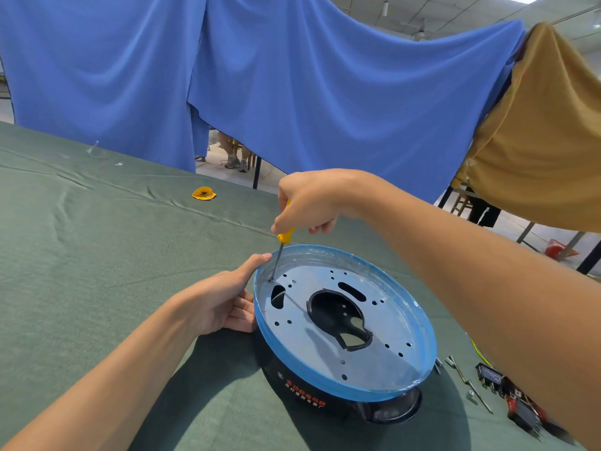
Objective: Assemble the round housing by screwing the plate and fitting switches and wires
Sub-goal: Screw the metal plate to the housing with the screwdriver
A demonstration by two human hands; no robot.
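Your right hand [309,203] is wrapped round the screwdriver [280,252]: shaft near upright, tip down on the plate [325,346] by its far-left rim. Left hand [224,301] grips the housing [279,362] edge.

I see R hand [309,203] gripping the yellow handle of a screwdriver [285,236], shaft tilted slightly, tip at a hole on the far-left edge of the grey plate [325,346]. L hand [224,301] holds the round housing [325,395] at its blue rim, thumb on top. Housing sits on green cloth [97,255]. Near its right side lie black/red switches [487,375] + loose metal bits [468,384]; small yellow item [204,193] well apart, far side.
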